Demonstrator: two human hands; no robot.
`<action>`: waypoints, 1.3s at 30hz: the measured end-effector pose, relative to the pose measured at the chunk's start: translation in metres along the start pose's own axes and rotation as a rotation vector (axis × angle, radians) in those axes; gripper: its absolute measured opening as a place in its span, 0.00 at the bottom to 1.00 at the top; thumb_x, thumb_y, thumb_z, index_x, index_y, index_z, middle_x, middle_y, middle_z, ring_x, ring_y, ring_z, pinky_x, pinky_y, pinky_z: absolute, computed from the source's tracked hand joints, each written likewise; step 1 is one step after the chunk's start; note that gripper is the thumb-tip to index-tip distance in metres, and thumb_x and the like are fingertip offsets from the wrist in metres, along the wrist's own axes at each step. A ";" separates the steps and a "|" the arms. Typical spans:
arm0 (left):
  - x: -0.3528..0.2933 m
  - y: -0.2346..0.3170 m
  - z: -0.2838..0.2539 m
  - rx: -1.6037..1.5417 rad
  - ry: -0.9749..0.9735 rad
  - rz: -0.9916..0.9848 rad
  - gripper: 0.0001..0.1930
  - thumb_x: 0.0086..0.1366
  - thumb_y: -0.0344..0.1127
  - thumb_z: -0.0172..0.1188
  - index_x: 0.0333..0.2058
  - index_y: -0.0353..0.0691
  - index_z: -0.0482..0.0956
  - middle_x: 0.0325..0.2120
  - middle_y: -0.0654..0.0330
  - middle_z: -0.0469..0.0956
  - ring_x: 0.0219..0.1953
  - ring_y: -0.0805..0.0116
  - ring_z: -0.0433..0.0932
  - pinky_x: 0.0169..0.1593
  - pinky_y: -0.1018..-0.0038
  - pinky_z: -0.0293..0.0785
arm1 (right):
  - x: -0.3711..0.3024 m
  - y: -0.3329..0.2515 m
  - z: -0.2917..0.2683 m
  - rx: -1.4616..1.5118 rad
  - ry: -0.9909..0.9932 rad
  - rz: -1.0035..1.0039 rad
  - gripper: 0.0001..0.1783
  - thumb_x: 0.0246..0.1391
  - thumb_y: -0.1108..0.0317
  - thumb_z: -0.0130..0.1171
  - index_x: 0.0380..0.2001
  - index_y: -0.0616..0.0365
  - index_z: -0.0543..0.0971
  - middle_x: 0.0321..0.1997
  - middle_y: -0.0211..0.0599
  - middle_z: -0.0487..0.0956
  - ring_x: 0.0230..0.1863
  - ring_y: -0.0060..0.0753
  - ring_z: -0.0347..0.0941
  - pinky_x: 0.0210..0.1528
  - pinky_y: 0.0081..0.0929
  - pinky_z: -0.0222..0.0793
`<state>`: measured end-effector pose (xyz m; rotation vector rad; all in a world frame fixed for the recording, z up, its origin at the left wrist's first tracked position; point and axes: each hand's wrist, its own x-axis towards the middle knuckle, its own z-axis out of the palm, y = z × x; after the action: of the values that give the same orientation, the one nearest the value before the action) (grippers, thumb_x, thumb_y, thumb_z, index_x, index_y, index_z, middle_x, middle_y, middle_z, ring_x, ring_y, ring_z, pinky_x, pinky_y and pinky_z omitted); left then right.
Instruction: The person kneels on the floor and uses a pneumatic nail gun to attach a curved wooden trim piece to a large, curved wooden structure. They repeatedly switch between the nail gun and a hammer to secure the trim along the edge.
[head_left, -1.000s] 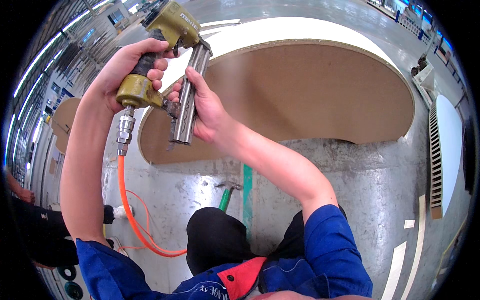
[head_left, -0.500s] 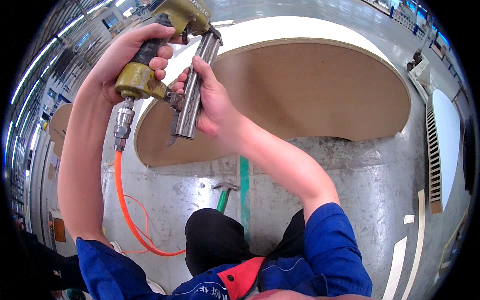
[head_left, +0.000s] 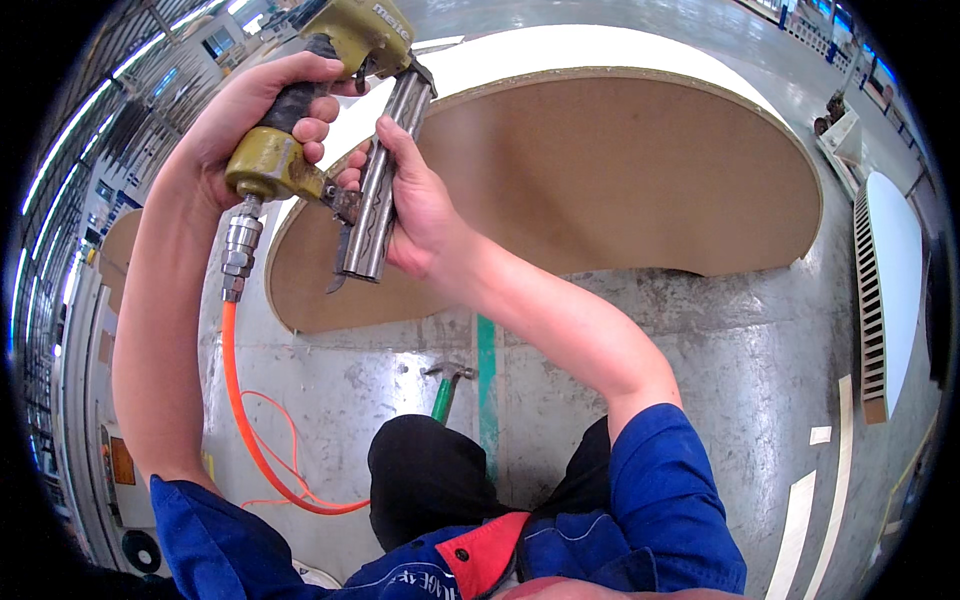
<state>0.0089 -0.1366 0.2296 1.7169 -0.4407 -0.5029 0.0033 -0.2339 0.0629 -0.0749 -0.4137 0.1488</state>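
Note:
My left hand [head_left: 275, 105] is wrapped round the black grip of an olive-green pneumatic nail gun [head_left: 268, 160], its index finger by the trigger. The fingers of my right hand [head_left: 415, 205] close round the gun's silver magazine [head_left: 385, 180], thumb along its near side. From the fitting under the grip an orange air hose [head_left: 243, 390] hangs in a curve down to the floor. Beyond the gun, a big curved panel piece [head_left: 600, 170] stands on its edge, brown board facing me and a white rim on top. The gun's nose end is out at the upper edge, close to that rim.
A claw hammer [head_left: 445, 390] with a green handle lies on the grey floor by my knee. At the right are a white curved piece with slatted side [head_left: 890, 300] and pale strips [head_left: 795, 530]. A wheeled trolley [head_left: 840, 140] stands farther back.
Both hands and the nail gun have shifted very slightly left. The grip on the gun is the same.

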 end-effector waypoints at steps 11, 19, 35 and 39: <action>0.001 0.000 0.001 -0.013 -0.018 0.001 0.21 0.70 0.40 0.55 0.51 0.27 0.69 0.17 0.71 0.69 0.14 0.85 0.69 0.18 0.86 0.73 | -0.001 -0.002 0.004 0.038 0.020 -0.005 0.19 0.62 0.49 0.57 0.29 0.54 0.73 0.26 0.31 0.74 0.29 0.29 0.75 0.33 0.26 0.77; -0.002 0.001 0.001 -0.027 -0.034 -0.013 0.21 0.70 0.40 0.55 0.51 0.26 0.69 0.16 0.71 0.68 0.14 0.85 0.69 0.18 0.87 0.73 | 0.000 0.002 0.003 0.017 0.007 0.003 0.20 0.63 0.49 0.56 0.29 0.54 0.72 0.26 0.30 0.74 0.29 0.29 0.74 0.34 0.26 0.77; -0.057 -0.108 -0.073 0.212 0.064 0.084 0.13 0.59 0.33 0.62 0.39 0.32 0.71 0.20 0.57 0.76 0.19 0.68 0.78 0.25 0.73 0.77 | -0.020 0.036 -0.025 -0.658 0.110 0.031 0.12 0.57 0.63 0.64 0.25 0.57 0.76 0.22 0.31 0.77 0.24 0.23 0.74 0.28 0.24 0.71; -0.050 -0.229 -0.051 0.200 -0.221 0.092 0.24 0.57 0.33 0.68 0.50 0.33 0.73 0.37 0.59 0.82 0.41 0.70 0.80 0.49 0.70 0.76 | -0.074 0.017 -0.104 -1.190 0.392 0.112 0.13 0.50 0.63 0.70 0.21 0.58 0.77 0.19 0.29 0.77 0.22 0.19 0.71 0.26 0.23 0.67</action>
<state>-0.0005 -0.0227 0.0185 1.8298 -0.7468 -0.6005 -0.0237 -0.2328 -0.0629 -1.2798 -0.0565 -0.0224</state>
